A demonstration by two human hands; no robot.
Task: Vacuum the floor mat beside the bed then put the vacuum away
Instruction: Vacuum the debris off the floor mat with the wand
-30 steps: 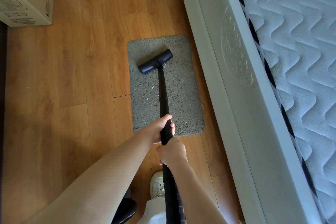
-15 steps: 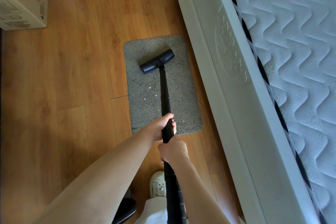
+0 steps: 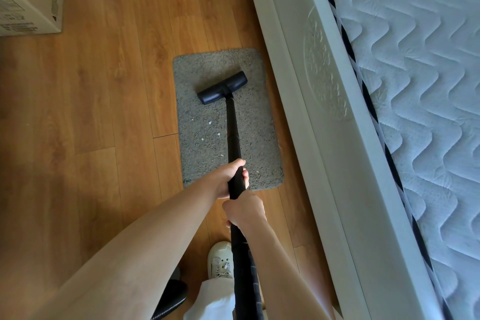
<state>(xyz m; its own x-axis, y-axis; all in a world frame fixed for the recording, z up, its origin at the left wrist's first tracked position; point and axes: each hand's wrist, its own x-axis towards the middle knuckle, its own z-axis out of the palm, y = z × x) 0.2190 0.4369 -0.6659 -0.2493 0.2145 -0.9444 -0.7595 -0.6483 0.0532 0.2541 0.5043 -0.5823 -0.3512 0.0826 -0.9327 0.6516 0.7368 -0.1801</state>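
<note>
Vacuuming of the floor mat (image 3: 223,122) is the step in hand; the putting-away is not yet begun. The mat, grey and shaggy, lies flat on the floorboards just beside the bed frame (image 3: 324,138), its long side running along the frame.

The vacuum head (image 3: 222,87) is seen resting on the mat's far half, skewed, one end nearer the bed frame than the other. The black wand (image 3: 233,132) runs back from it down the mat's middle.

Hands: the wand is gripped by the left hand (image 3: 228,179), fingers wrapped round it above the mat's near edge. The right hand (image 3: 245,212) is closed round the wand just behind, touching or nearly touching the left. Both arms are held out towards the mat.

Small pale crumbs (image 3: 210,123) are noted on the mat's middle, on the side away from the bed frame, between vacuum head and hands. Judged: that patch is unswept, so the mat is only partly done. The next move probably calls for the head to be drawn back and shifted away from the frame, across those specks, kept flat to the pile. The shag may drag or lift at its near edge.

Room: warm wood-plank floor (image 3: 104,112); a quilted mattress (image 3: 415,86) atop the frame; a printed cardboard box (image 3: 28,0) well apart from the frame, at the far corner. A pale shoe (image 3: 219,258) is planted on the boards beside the wand.
</note>
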